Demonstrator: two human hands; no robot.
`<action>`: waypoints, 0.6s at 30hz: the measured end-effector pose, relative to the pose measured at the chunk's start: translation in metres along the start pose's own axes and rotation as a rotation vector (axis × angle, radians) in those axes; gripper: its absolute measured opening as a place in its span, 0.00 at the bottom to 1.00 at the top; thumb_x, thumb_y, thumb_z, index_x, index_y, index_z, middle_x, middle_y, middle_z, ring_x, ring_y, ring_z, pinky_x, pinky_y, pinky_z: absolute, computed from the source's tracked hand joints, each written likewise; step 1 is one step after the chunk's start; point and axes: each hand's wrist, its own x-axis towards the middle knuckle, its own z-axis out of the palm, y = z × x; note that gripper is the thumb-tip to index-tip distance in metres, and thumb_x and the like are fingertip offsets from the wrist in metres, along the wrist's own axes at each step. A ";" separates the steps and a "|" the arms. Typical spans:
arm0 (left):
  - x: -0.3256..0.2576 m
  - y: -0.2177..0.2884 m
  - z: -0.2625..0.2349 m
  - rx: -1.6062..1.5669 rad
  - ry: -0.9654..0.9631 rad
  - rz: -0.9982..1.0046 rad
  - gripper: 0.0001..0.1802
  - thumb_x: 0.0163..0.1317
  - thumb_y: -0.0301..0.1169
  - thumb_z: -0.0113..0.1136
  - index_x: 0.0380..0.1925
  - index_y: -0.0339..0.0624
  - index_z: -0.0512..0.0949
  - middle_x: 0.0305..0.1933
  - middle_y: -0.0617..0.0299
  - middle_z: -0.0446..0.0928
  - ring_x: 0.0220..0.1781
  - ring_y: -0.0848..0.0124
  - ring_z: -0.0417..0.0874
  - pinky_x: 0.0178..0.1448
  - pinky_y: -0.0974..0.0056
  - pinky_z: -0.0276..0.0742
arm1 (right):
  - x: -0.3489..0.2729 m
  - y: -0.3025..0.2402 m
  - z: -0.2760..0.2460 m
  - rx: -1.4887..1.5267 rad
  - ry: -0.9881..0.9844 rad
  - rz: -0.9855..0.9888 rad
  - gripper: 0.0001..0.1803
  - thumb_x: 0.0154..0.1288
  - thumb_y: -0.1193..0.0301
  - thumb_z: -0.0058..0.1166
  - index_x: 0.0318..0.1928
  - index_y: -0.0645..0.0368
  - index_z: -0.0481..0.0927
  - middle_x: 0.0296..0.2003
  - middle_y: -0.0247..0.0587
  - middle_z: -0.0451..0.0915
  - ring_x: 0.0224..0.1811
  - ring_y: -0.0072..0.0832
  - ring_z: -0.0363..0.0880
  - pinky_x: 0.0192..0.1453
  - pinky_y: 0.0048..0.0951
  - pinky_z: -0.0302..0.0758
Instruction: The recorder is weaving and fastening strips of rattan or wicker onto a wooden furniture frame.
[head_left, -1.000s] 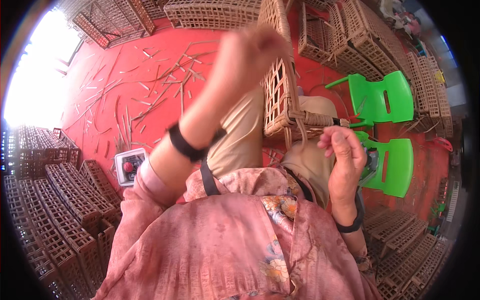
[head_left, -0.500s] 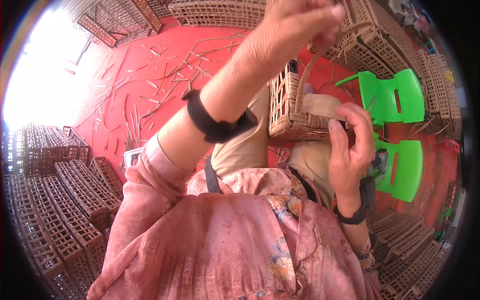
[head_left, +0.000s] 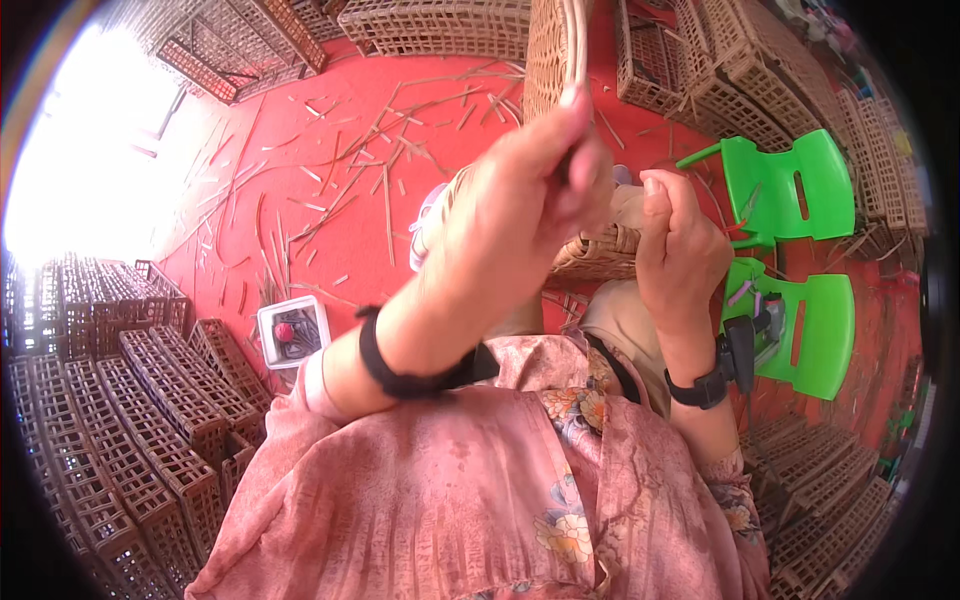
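Observation:
Between my knees sits a small woven basket [head_left: 605, 255], mostly hidden by my left hand and forearm. My left hand [head_left: 545, 190] is raised in front of it, fingers curled and slightly blurred. From the thumb tip a pale weaving strip [head_left: 577, 45] runs upward; the part inside the fist is hidden. My right hand [head_left: 685, 245] is held just right of the basket, with fingers bent in and the thumb pressed to the index finger. Whatever is in that pinch cannot be made out. Black bands circle both wrists.
Cut strips [head_left: 385, 140] litter the red floor. A white tub [head_left: 266, 335] stands at left; two green chairs [head_left: 825, 185] stand at right, with tools on the nearer. Stacked lattice baskets [head_left: 130, 420] rise at left, behind and right. A tall woven piece [head_left: 545, 60] stands ahead.
My left hand has come down and left from high at the upper right, now covering much of the basket. My right hand has moved slightly up, its parted fingers now closed.

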 end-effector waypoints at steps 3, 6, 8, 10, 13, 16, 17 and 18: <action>-0.033 -0.012 -0.003 0.229 -0.032 0.073 0.28 0.79 0.46 0.35 0.16 0.48 0.60 0.16 0.69 0.57 0.21 0.73 0.58 0.33 0.65 0.58 | -0.001 -0.001 0.001 -0.018 0.031 0.008 0.05 0.69 0.71 0.52 0.39 0.58 0.78 0.29 0.42 0.84 0.31 0.42 0.83 0.33 0.41 0.78; -0.056 -0.023 -0.002 0.281 0.036 0.042 0.28 0.79 0.45 0.33 0.16 0.47 0.59 0.17 0.67 0.56 0.23 0.71 0.57 0.35 0.64 0.58 | -0.002 -0.001 0.003 -0.024 0.038 0.011 0.04 0.68 0.72 0.52 0.39 0.58 0.78 0.30 0.43 0.85 0.32 0.42 0.83 0.34 0.40 0.79; -0.062 -0.031 -0.006 0.207 0.001 0.062 0.29 0.79 0.44 0.33 0.15 0.46 0.58 0.17 0.66 0.57 0.24 0.68 0.57 0.37 0.62 0.59 | -0.004 -0.003 0.005 -0.031 0.029 0.019 0.04 0.68 0.73 0.52 0.39 0.58 0.77 0.31 0.44 0.85 0.32 0.42 0.84 0.34 0.39 0.79; -0.064 -0.035 -0.010 0.173 -0.024 0.091 0.29 0.79 0.43 0.33 0.15 0.46 0.58 0.17 0.66 0.57 0.24 0.68 0.57 0.38 0.62 0.59 | -0.005 -0.004 0.006 -0.026 0.037 0.036 0.03 0.68 0.73 0.52 0.39 0.58 0.77 0.30 0.44 0.85 0.32 0.42 0.84 0.33 0.39 0.79; -0.068 -0.035 -0.012 0.197 -0.068 0.113 0.28 0.78 0.43 0.34 0.15 0.46 0.58 0.17 0.65 0.58 0.24 0.67 0.58 0.39 0.61 0.60 | -0.004 -0.003 0.008 -0.007 0.081 0.012 0.03 0.68 0.73 0.52 0.39 0.58 0.77 0.30 0.43 0.84 0.32 0.42 0.84 0.34 0.40 0.79; -0.069 -0.040 -0.017 0.184 -0.072 0.099 0.28 0.77 0.42 0.35 0.15 0.46 0.59 0.18 0.65 0.59 0.24 0.66 0.58 0.39 0.60 0.61 | -0.004 -0.002 0.007 -0.046 0.071 0.028 0.03 0.69 0.73 0.51 0.39 0.57 0.77 0.31 0.43 0.85 0.32 0.42 0.85 0.34 0.40 0.79; -0.070 -0.042 -0.019 0.173 -0.078 0.106 0.28 0.77 0.42 0.35 0.15 0.46 0.59 0.18 0.65 0.59 0.24 0.66 0.58 0.39 0.60 0.61 | -0.004 -0.003 0.007 -0.048 0.069 0.029 0.03 0.69 0.73 0.51 0.39 0.57 0.77 0.31 0.43 0.85 0.32 0.42 0.85 0.34 0.40 0.79; -0.070 -0.044 -0.020 0.161 -0.083 0.114 0.27 0.77 0.42 0.36 0.15 0.45 0.59 0.17 0.65 0.59 0.23 0.66 0.57 0.39 0.59 0.61 | -0.003 -0.003 0.007 -0.038 0.068 0.029 0.03 0.69 0.73 0.51 0.40 0.57 0.77 0.31 0.43 0.85 0.32 0.42 0.85 0.35 0.39 0.80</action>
